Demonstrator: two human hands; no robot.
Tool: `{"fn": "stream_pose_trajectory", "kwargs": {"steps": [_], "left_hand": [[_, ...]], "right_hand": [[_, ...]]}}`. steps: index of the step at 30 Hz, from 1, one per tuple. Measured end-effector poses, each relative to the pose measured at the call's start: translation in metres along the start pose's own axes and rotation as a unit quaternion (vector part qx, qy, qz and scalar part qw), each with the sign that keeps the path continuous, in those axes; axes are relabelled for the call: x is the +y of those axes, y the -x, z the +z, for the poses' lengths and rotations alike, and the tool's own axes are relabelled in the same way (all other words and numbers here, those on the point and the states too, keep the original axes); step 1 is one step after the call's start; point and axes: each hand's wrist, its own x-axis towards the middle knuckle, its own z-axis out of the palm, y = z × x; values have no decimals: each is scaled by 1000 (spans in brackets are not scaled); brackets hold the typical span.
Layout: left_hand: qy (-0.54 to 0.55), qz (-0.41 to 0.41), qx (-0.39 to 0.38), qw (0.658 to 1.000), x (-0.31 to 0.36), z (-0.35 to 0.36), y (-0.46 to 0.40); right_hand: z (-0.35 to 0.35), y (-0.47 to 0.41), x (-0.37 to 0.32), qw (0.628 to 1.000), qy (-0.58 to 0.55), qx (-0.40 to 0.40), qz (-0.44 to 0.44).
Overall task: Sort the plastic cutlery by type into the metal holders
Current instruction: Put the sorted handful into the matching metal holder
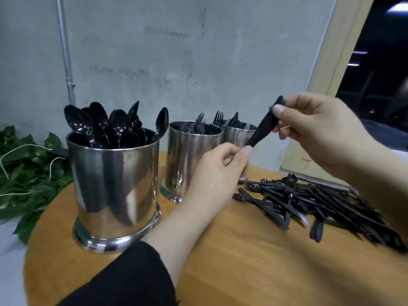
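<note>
Black plastic cutlery piece [263, 124] slanting, top pinched in right hand [318, 127] fingers, lower tip pinched by left hand [220, 173]

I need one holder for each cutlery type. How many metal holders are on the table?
3: the spoon holder nearest left, the fork holder behind it, the third holder rightmost, partly hidden by the hands.

Black cutlery piece [263, 124] between both hands [218, 173]

Bare grey concrete wall [176, 51] behind, with a metal pipe [65, 51] running down it. Round wooden tabletop [242, 261]; green leaves [26, 168] at left, dark window [379, 62] at right.
</note>
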Motion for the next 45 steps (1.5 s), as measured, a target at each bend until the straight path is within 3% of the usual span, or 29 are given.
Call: {"fn": "stream_pose_trajectory", "kwargs": {"steps": [5,12,19,25,28,31,36,40,45], "left_hand": [[-124,44,91,987,-37,17,-31],[-101,49,90,990,-73,27,-30],[-69,19,47,996,-82,29,-32],[-137,12,-22,990,-84,37,-27],[-252,31,-106,961,-87,54,-23],[-375,38,-189,907,-91,81,-24],[-459,5,-225,859,-102,117,-43],[-481,-30,-254,838,-109,134,-54],[-462,-11,-256,849,-106,138,-55]], "right_hand": [[-28,-53,16,982,74,171,-34],[-9,-131,64,963,175,201,-38],[25,-141,112,944,316,38,89],[4,-70,131,939,318,101,81],[-25,-14,169,904,406,43,127],[-58,14,199,857,461,12,230],[-89,28,227,813,472,-53,335],[-97,28,239,841,435,-111,302],[-78,46,223,874,407,-126,233]]}}
